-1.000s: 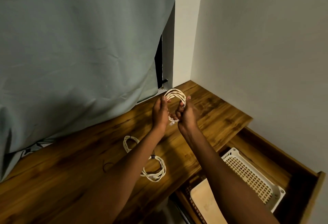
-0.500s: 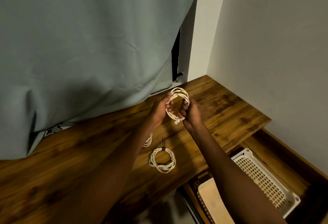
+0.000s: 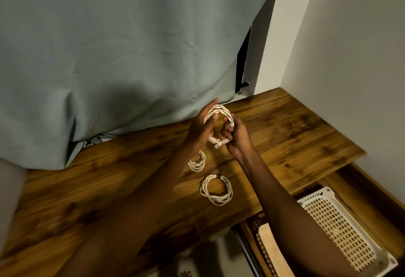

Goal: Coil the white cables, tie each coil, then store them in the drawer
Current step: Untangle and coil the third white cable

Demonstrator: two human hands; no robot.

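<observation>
While a grey-green curtain [image 3: 114,53] fills the upper left of the view and hangs down to the back edge of the wooden tabletop [image 3: 92,186], both hands are raised together above the middle of that surface. The left hand [image 3: 200,126] is seen with its fingers fairly straight, the fingertips laid against the left side of a coiled white cable [image 3: 219,123], so that the loop is steadied rather than clenched. The right side and lower part of the same coil are gripped by the right hand [image 3: 235,134], whose fingers are curled tightly round the strands; a small connector is seen hanging from the bottom of the loop just beside that hand. The coil is held upright in the air, clear of the wood.

Below the hands, two more coils are laid flat on the tabletop. A second coil [image 3: 198,162] is partly hidden behind the left forearm. Near it, towards the front edge, a tied coil [image 3: 215,190] is seen, bound at its top by a dark tie.

At the lower right, an open drawer [image 3: 370,191] is shown beneath the tabletop's edge, and a white perforated basket [image 3: 341,228] is set inside it. Pale walls are seen on the right.
</observation>
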